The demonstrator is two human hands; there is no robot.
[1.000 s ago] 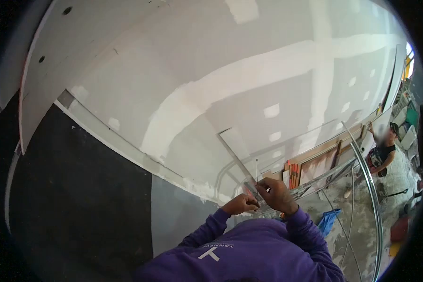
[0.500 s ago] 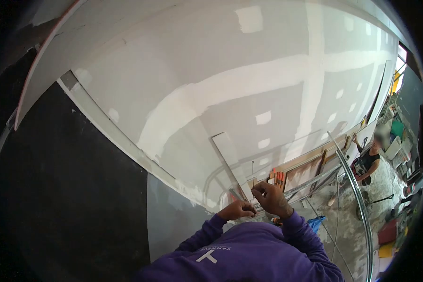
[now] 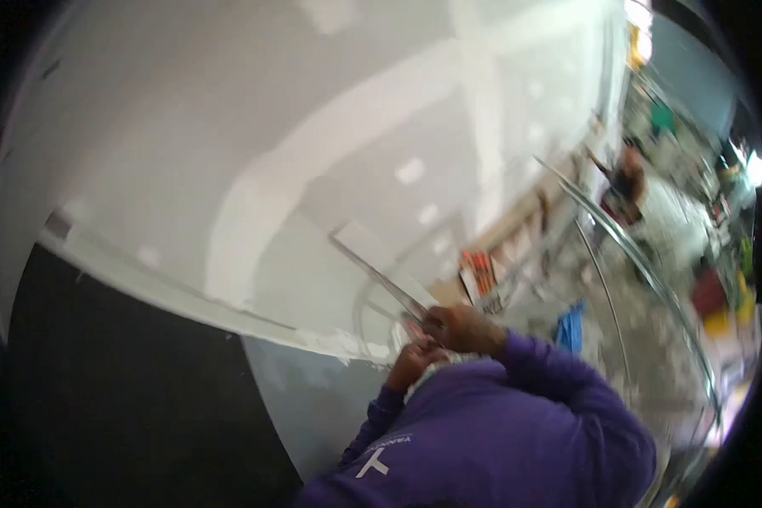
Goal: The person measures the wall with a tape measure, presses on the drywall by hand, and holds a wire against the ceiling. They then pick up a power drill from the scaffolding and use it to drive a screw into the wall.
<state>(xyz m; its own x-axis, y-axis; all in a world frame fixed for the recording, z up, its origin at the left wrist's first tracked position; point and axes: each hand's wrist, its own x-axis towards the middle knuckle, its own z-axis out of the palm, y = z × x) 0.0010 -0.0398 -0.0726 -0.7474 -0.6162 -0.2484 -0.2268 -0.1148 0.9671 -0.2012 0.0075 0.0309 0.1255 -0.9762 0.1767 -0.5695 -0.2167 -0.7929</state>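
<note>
Curling close together before purple fabric sweatshirt (image 3: 499, 415), bare left hand (image 3: 410, 364) and bare right hand (image 3: 461, 329), probably for fine control; grip contents unclear.

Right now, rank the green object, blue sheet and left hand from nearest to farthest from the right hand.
1. Left hand: just left of the right hand.
2. Blue sheet: on the floor, right side.
3. Green object: far off, upper right of view.

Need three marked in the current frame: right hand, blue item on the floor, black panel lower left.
Right hand (image 3: 466, 328): head view, back of the hand.
Blue item (image 3: 571, 328): head view, middle of its visible surface; blurred.
Black panel (image 3: 144, 364): head view, middle of its dark face.
</note>
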